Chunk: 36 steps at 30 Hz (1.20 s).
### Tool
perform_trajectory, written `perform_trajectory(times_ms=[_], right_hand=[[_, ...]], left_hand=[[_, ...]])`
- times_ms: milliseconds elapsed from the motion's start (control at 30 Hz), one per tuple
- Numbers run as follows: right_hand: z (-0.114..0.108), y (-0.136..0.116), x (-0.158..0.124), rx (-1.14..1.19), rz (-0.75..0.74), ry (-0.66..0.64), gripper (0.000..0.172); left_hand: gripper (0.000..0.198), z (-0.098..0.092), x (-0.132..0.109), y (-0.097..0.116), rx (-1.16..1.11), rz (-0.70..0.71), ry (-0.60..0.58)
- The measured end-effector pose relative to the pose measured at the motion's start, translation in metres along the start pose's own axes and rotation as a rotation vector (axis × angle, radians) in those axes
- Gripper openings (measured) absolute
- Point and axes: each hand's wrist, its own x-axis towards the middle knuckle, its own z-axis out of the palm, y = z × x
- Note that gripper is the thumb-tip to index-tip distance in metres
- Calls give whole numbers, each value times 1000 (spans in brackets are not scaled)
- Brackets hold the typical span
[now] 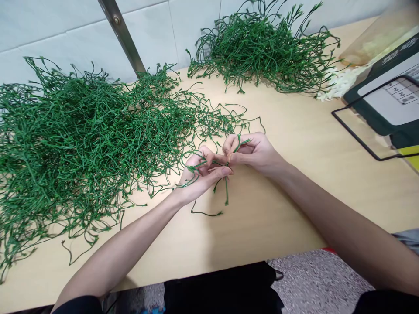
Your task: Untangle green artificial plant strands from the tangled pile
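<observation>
My left hand [203, 175] is closed on thin green plastic stems [226, 192], with thumb and fingers pinched together and some stems looping over the palm. Touching its fingertips, my right hand [250, 150] pinches the green stems too, and a forked tip sticks up between its fingers. Several stem ends hang below the hands. A large tangled pile of green stems [81, 131] spreads over the table to the left and reaches close to my left hand. One loose stem [207, 213] lies just under the hands.
A second green pile [265, 48] rests at the back of the wooden table [294, 131]. White pieces [343, 83], a dark box with a white label [393, 96] and a black wire frame [360, 139] are at the right. A metal post [122, 35] stands against the tiled wall.
</observation>
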Motion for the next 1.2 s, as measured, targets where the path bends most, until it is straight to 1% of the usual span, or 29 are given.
perform_trajectory(times_ms=[100, 200, 400, 533, 633, 767, 933, 1033, 1200], right_hand=[[2, -2, 0, -82, 5, 73, 33], [4, -2, 0, -130, 18, 85, 36], [5, 0, -1, -158, -17, 96, 39], [7, 0, -1, -175, -30, 108, 41], [7, 1, -1, -192, -11, 135, 42], [8, 4, -2, -226, 4, 161, 42], [8, 8, -3, -259, -3, 203, 42], [9, 10, -4, -282, 3, 227, 43], [12, 9, -4, -291, 15, 245, 45]], left_hand=[[55, 2, -2, 1, 62, -17, 76], [55, 4, -3, 2, 85, -13, 109], [54, 6, -1, 4, 98, -19, 93], [49, 4, -2, 0, 73, -3, 69], [46, 2, -3, -5, 65, 0, 90], [49, 1, -4, -8, 107, -11, 133], [48, 2, -4, -7, 198, 13, 174], [49, 2, -4, -6, 208, 29, 190], [50, 1, -2, -7, 223, 10, 212]])
